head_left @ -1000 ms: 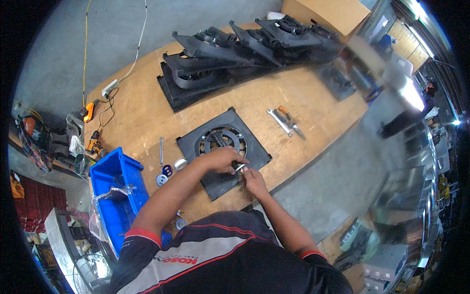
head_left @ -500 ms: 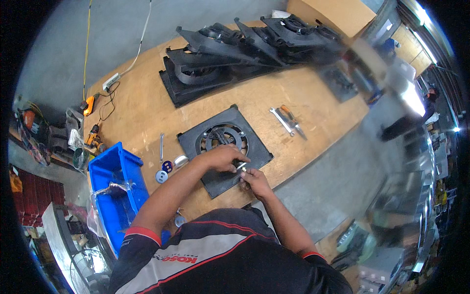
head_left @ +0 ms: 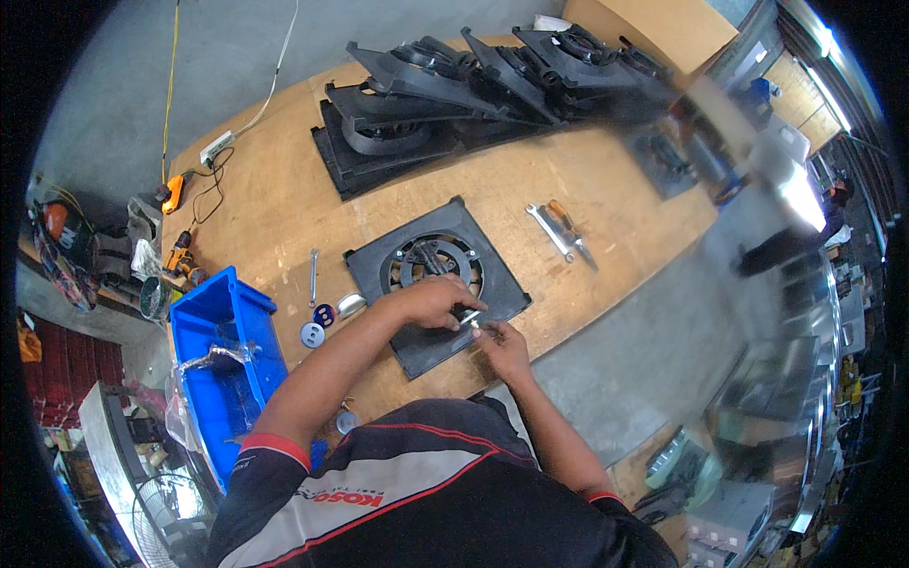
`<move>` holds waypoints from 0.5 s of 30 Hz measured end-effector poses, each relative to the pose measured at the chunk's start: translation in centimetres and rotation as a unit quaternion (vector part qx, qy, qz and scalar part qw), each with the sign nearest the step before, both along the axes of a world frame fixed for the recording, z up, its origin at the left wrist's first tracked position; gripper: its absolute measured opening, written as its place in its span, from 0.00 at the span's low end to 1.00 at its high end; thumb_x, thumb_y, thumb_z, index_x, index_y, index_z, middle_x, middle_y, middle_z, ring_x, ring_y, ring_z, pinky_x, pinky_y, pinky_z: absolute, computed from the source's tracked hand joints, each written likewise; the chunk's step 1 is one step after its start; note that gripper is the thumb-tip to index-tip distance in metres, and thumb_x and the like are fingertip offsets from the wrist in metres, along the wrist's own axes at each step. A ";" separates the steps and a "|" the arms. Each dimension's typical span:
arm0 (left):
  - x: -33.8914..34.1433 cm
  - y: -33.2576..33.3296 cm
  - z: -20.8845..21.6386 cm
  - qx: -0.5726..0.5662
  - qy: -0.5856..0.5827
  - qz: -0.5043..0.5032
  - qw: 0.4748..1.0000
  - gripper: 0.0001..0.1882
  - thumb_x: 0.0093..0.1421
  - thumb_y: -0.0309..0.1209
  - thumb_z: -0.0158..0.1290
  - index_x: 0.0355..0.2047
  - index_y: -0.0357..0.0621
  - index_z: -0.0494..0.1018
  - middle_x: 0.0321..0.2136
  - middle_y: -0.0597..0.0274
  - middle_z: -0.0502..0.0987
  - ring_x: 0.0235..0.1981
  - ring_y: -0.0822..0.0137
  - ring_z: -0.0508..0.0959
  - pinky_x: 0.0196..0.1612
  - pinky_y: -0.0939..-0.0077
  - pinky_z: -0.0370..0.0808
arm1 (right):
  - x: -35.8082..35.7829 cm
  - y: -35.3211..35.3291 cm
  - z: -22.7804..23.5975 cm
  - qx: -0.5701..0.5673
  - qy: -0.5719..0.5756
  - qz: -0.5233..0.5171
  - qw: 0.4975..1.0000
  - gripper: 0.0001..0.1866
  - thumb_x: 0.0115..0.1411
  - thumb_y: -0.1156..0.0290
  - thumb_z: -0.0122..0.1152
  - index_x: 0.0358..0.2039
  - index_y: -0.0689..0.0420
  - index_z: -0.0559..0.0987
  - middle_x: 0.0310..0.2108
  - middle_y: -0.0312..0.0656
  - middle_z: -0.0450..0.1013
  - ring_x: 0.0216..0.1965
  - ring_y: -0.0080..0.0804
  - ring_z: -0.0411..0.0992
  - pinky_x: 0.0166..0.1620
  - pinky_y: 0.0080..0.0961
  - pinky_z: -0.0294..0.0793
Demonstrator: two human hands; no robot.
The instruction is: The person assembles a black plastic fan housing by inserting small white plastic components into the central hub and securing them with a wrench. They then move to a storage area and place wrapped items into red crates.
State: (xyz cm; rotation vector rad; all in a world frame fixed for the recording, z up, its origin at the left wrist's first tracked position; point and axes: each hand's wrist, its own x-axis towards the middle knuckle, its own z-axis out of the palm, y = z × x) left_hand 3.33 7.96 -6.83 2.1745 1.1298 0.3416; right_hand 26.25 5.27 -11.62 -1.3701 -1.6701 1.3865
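Observation:
A square black plate (head_left: 423, 352) with a round ring-shaped opening lies on the wooden table in front of me. Over its near side, my left hand (head_left: 440, 301) is closed round one end of a small whitish metal piece (head_left: 472, 318), index finger stretched along it. From the right, my right hand (head_left: 505, 352) pinches at the piece's near end with thumb and finger. The piece is too small to name. A black mechanical part (head_left: 431, 257) sits inside the ring, partly hidden by my left hand.
Left of the plate are a wrench (head_left: 313, 277), a purple disc (head_left: 324, 314), a silvery disc (head_left: 312, 334) and a blue bin (head_left: 210, 308). Another wrench (head_left: 549, 233) and an orange-handled tool (head_left: 562, 218) lie right. Black frames (head_left: 402, 71) are piled behind; a drill (head_left: 182, 260) stands far left.
My right hand has shifted slightly right, its fingers a little straighter at the small piece. My left hand stays nearly in place, and the plate has not visibly moved.

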 end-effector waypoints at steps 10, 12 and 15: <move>0.0 0.1 0.3 -0.006 -0.003 -0.006 1.000 0.34 0.45 0.28 0.67 0.56 0.54 0.76 0.47 0.59 0.79 0.53 0.54 0.73 0.59 0.60 0.68 | -0.5 2.2 0.2 0.056 -0.072 0.047 0.995 0.13 0.62 0.65 0.62 0.36 0.63 0.82 0.25 0.39 0.76 0.23 0.26 0.71 0.30 0.26 0.71; 0.0 0.1 0.3 0.002 -0.008 -0.008 1.000 0.34 0.45 0.28 0.67 0.56 0.54 0.76 0.47 0.59 0.79 0.53 0.54 0.73 0.59 0.60 0.68 | -0.2 2.5 -0.4 0.011 -0.045 0.056 0.997 0.12 0.64 0.65 0.59 0.34 0.63 0.80 0.23 0.38 0.74 0.23 0.25 0.70 0.29 0.25 0.69; 0.2 0.0 0.3 -0.008 -0.002 0.000 1.000 0.34 0.45 0.29 0.67 0.56 0.55 0.75 0.46 0.59 0.79 0.53 0.54 0.73 0.59 0.60 0.68 | -0.1 2.5 -1.3 0.014 -0.037 0.069 0.997 0.11 0.66 0.66 0.56 0.32 0.62 0.76 0.22 0.34 0.70 0.23 0.23 0.68 0.28 0.24 0.67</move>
